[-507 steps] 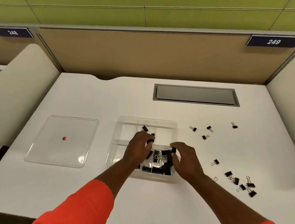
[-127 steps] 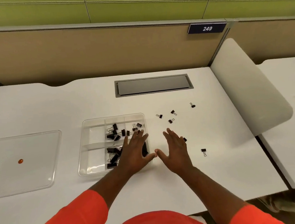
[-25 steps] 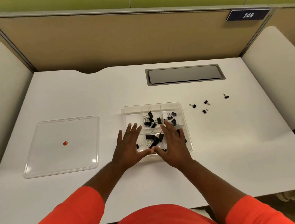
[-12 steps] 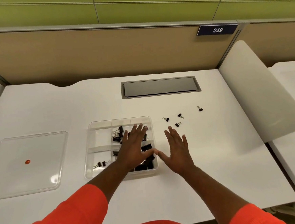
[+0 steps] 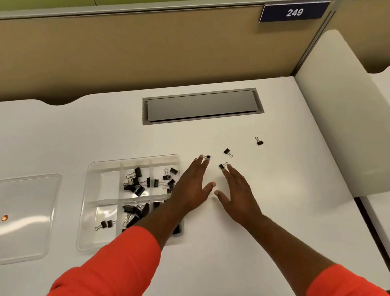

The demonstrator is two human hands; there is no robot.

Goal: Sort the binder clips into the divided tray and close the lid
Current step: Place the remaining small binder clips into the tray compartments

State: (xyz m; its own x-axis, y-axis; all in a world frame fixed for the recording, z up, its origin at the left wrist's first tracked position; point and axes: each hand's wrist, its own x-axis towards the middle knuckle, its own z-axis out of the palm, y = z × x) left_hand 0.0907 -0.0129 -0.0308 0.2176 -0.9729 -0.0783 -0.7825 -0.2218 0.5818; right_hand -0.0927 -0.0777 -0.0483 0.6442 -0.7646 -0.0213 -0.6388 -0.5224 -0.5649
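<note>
Black binder clips (image 5: 208, 156) on white desk (image 5: 94, 132): left hand (image 5: 192, 187), now off clear divided tray (image 5: 84, 203), and right hand (image 5: 237, 191) touch them, grips spread.

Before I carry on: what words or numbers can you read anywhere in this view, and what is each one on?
"249": white digits on the dark blue plate at the top of the tan partition behind the desk.
Nothing else: no readable text shows on the divided tray, the lid or the binder clips.
</note>
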